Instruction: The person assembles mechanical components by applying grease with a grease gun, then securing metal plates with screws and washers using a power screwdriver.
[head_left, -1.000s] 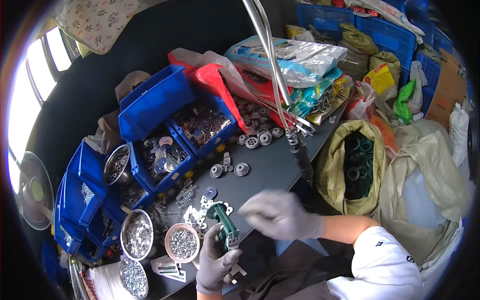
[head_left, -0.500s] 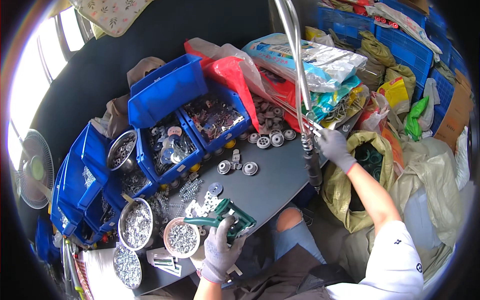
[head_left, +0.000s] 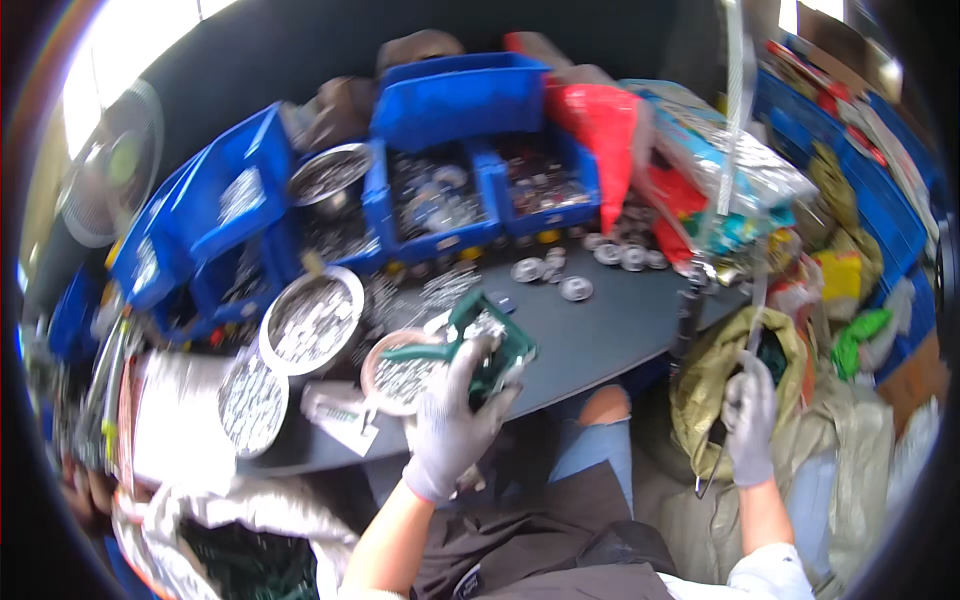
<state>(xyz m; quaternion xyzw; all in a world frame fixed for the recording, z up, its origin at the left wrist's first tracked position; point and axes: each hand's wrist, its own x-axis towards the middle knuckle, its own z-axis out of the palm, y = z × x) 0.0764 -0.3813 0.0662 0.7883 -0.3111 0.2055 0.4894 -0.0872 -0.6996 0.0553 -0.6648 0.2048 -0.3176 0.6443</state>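
My left hand (head_left: 455, 425), in a grey glove, is closed around a dark green plastic housing with a handle (head_left: 495, 345) above the table's near edge. Small metal parts show inside the housing. Off to the right, my gloved right hand (head_left: 750, 415) is closed on a thin metal rod (head_left: 712, 468), whose bent lower end sticks out below the fingers. That hand hangs in front of an olive woven sack (head_left: 690, 405) with green parts in it. Motion blurs the picture, and the rod's upper part is hard to make out.
Blue bins (head_left: 455, 100) of small metal parts line the table's back. Metal bowls (head_left: 312, 320) and a pinkish tub (head_left: 400, 375) of small parts stand left of my left hand. A dark hanging tool (head_left: 690, 315) is at the right. A white sack (head_left: 330, 540) lies lower left.
My right hand has drawn back from the bags at the table's right end, bringing the rod down toward the sack. The view has turned left. My left hand still holds the green housing.
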